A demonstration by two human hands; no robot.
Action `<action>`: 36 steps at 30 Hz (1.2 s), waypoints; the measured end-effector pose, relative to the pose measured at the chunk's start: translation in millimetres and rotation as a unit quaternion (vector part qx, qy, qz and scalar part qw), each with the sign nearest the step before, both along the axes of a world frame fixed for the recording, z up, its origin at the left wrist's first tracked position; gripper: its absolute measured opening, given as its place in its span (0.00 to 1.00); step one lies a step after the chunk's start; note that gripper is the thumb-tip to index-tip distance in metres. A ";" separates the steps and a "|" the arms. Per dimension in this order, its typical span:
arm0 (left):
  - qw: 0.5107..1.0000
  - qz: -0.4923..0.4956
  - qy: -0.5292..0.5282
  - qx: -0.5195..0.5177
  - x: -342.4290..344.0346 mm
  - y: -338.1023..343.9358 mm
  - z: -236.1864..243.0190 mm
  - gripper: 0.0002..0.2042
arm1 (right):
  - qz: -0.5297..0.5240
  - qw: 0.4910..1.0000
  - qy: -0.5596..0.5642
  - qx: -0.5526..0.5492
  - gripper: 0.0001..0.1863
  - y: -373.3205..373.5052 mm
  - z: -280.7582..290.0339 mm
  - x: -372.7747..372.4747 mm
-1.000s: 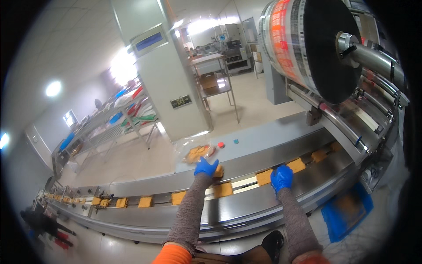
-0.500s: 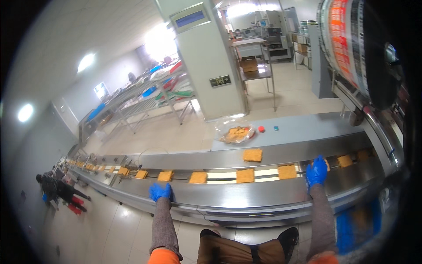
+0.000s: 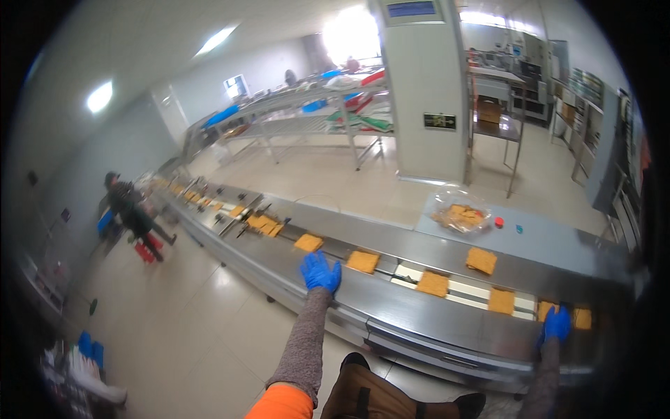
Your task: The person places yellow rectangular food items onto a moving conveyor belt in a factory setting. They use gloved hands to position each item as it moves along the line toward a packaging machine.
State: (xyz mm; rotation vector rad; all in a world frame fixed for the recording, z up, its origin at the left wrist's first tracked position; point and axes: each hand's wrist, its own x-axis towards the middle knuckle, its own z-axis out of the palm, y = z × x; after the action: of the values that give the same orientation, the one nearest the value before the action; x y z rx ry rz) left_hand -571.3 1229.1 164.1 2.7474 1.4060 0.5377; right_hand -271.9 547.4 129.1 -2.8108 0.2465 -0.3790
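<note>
A line of flat, square, orange-brown crackers (image 3: pixel 433 283), perhaps stacked, lies along the conveyor channel (image 3: pixel 469 292). My left hand (image 3: pixel 321 272), in a blue glove, is spread over the near steel ledge, just short of a cracker (image 3: pixel 308 242). My right hand (image 3: pixel 557 325), also gloved in blue, reaches over the near side of another cracker (image 3: pixel 544 308) towards the right end, fingers stretched out. Part of that cracker is covered by the hand. Further left, several crackers (image 3: pixel 265 225) sit bunched together. One loose cracker (image 3: pixel 481 260) rests on the far steel ledge.
Beyond the conveyor, a clear bag of crackers (image 3: pixel 460 213) sits on a grey table (image 3: pixel 551 248) beside a red cap (image 3: pixel 499 222). A pillar (image 3: pixel 427 98) and loaded racks (image 3: pixel 286 115) stand behind. At far left a person (image 3: pixel 132 213) stands beside the line.
My view has turned left, so the scene sits further right. My right hand stays over a cracker; my left fingers spread wider by the line. Crackers at left are now bunched closer.
</note>
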 end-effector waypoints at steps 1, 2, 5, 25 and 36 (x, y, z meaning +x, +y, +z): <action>1.000 -0.004 -0.023 0.008 2.3 3.7 -7.8 0.39 | -0.001 0.999 -0.050 -0.001 0.21 -0.7 0.7 -0.3; 1.000 0.001 -0.025 0.007 1.1 3.1 -6.1 0.39 | 0.000 0.995 -0.097 0.004 0.20 -1.8 -7.0 3.4; 0.999 0.004 0.008 -0.034 2.1 0.6 3.0 0.40 | 0.012 0.982 -0.185 -0.046 0.21 -15.0 -26.6 15.9; 0.993 0.087 0.024 -0.075 14.0 -13.9 9.1 0.41 | 0.009 0.994 -0.083 -0.073 0.24 -9.1 -7.8 3.6; 0.988 0.102 0.005 -0.118 23.1 -24.9 51.7 0.56 | 0.095 0.988 -0.120 -0.004 0.21 29.8 28.5 -16.7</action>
State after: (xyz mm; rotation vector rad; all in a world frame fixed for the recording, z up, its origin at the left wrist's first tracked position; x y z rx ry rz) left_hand -548.2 1204.2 215.8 2.4432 1.6457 0.3348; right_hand -288.6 577.1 157.5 -2.7313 -0.0739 -0.6657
